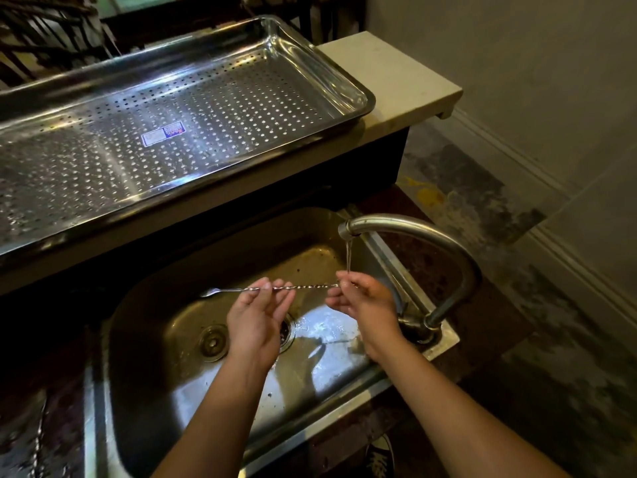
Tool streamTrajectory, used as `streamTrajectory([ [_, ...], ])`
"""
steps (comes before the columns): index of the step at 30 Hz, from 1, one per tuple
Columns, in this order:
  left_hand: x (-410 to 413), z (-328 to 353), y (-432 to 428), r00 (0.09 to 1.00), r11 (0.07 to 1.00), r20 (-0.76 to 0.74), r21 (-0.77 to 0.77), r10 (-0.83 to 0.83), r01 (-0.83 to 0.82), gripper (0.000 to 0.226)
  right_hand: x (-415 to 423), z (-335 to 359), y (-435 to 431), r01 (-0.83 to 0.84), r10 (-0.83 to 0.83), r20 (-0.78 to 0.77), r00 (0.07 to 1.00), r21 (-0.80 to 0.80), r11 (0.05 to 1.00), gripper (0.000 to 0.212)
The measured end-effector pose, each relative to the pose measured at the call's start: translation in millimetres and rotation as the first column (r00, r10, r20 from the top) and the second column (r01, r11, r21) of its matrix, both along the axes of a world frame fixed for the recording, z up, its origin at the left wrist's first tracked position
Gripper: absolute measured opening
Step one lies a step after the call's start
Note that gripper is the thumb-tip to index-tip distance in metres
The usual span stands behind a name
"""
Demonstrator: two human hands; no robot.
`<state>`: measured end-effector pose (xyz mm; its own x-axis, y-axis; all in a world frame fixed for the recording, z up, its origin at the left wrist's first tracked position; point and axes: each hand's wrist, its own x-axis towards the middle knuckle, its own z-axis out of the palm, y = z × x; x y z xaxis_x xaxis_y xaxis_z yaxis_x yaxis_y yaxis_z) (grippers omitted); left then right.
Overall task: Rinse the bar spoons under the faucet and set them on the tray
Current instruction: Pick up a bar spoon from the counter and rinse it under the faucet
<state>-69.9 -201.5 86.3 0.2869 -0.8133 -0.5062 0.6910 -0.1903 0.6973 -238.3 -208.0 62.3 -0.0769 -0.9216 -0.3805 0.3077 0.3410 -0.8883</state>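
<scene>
A long twisted steel bar spoon point(303, 288) lies level over the sink point(144, 305), its bowl pointing left. My left hand point(256, 317) pinches the shaft near the middle. My right hand point(365, 300) grips the right end directly under the thin stream from the curved faucet point(424, 232). The perforated steel tray point(344, 81) sits on the raised counter behind the sink and holds nothing. At the bottom left, another twisted spoon shaft point(36, 450) rests on the dark counter.
The sink has a round drain point(287, 334) and a second strainer plug point(213, 341). A pale stone ledge point(396, 74) carries the tray's right end. A wall and stained floor lie to the right; a shoe point(381, 457) shows below the sink.
</scene>
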Motion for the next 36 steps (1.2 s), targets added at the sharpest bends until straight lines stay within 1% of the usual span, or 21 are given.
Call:
streamTrajectory([
  [4,-20.6,-9.7,-1.5,0.985,0.991,-0.167,0.116,-0.041,0.061,0.007,1.6,16.1,-2.7,-0.058,0.052,-0.177,0.983,-0.026,0.998,0.008],
  [5,-26.3,-12.7,-1.5,0.977,0.988,-0.207,0.136,-0.048,0.077,0.006,-0.1,20.8,-3.5,-0.069,0.06,-0.245,0.968,-0.031,0.997,0.011],
  [8,-42.5,-19.8,-1.0,0.947,0.975,-0.306,0.161,-0.098,0.153,0.011,-11.8,33.4,-4.0,-0.103,0.069,-0.477,0.876,-0.045,0.994,0.022],
  [10,-55.3,-20.8,-2.5,0.912,0.962,-0.378,0.15,-0.158,0.228,0.015,-21.8,40.3,1.7,-0.14,0.067,-0.613,0.787,-0.072,0.988,0.022],
  [12,-69.8,-18.4,-5.4,0.878,0.951,-0.433,0.129,-0.203,0.283,0.012,-30.0,46.2,11.7,-0.163,0.036,-0.701,0.712,-0.115,0.98,0.018],
  [14,-84.0,-13.8,-9.5,0.861,0.937,-0.446,0.121,-0.244,0.328,0.011,-36.2,50.3,23.2,-0.16,-0.01,-0.732,0.681,-0.163,0.974,0.01],
  [16,-95.9,-6.1,-14.1,0.844,0.918,-0.441,0.1,-0.305,0.384,0.018,-41.8,53.1,32.5,-0.157,-0.043,-0.754,0.656,-0.192,0.969,0.013],
  [17,-99.4,-2.6,-16.1,0.837,0.913,-0.44,0.085,-0.324,0.398,0.02,-43.5,53.6,36.5,-0.159,-0.048,-0.749,0.661,-0.203,0.966,0.015],
  [19,-99.9,0.9,-21.0,0.85,0.919,-0.427,0.097,-0.308,0.382,0.024,-43.7,52.7,42.4,-0.176,-0.032,-0.72,0.693,-0.212,0.961,0.018],
  [22,-81.4,-6.3,-25.0,0.925,0.939,-0.319,0.2,-0.207,0.28,0.033,-37.8,47.3,45.5,-0.161,-0.022,-0.651,0.759,-0.22,0.962,0.014],
  [25,-43.0,-15.1,-19.0,0.974,0.954,-0.223,0.283,-0.035,0.099,0.03,-28.2,38.5,46.8,-0.133,0.007,-0.57,0.822,-0.179,0.975,0.02],
  [27,-15.5,-19.8,-11.0,0.984,0.954,-0.167,0.301,0.068,-0.015,0.028,-17.4,29.9,51.1,-0.162,0.062,-0.57,0.819,-0.126,0.979,0.022],
  [28,-4.8,-22.1,-5.2,0.986,0.95,-0.134,0.306,0.097,-0.052,0.026,-9.6,24.7,54.0,-0.19,0.094,-0.597,0.796,-0.1,0.977,0.023],
  [29,2.4,-25.9,2.4,0.989,0.948,-0.104,0.311,0.106,-0.068,0.024,-0.2,18.6,56.8,-0.238,0.138,-0.649,0.749,-0.069,0.969,0.022],
  [30,6.6,-30.8,11.3,0.992,0.95,-0.087,0.307,0.089,-0.058,0.023,11.0,11.3,59.8,-0.314,0.203,-0.714,0.67,-0.025,0.949,0.019],
  [31,8.8,-35.7,20.7,0.996,0.956,-0.081,0.292,0.046,-0.021,0.024,23.6,3.8,62.9,-0.408,0.281,-0.778,0.562,0.035,0.912,0.019],
  [33,15.0,-44.3,39.6,0.999,0.961,-0.034,0.272,-0.04,0.048,0.027,47.6,-9.9,69.5,-0.576,0.406,-0.857,0.319,0.166,0.801,0.026],
  [34,22.6,-47.7,47.5,0.999,0.959,0.014,0.281,-0.047,0.041,0.025,57.2,-15.4,72.3,-0.628,0.442,-0.865,0.237,0.211,0.749,0.028],
  [35,34.3,-50.6,53.8,0.997,0.953,0.07,0.303,-0.04,0.017,0.023,64.0,-19.5,74.2,-0.665,0.476,-0.856,0.202,0.237,0.708,0.03],
  [36,49.2,-53.6,58.8,0.991,0.942,0.13,0.337,-0.037,-0.009,0.022,68.0,-22.7,76.0,-0.69,0.513,-0.834,0.2,0.252,0.679,0.03],
])
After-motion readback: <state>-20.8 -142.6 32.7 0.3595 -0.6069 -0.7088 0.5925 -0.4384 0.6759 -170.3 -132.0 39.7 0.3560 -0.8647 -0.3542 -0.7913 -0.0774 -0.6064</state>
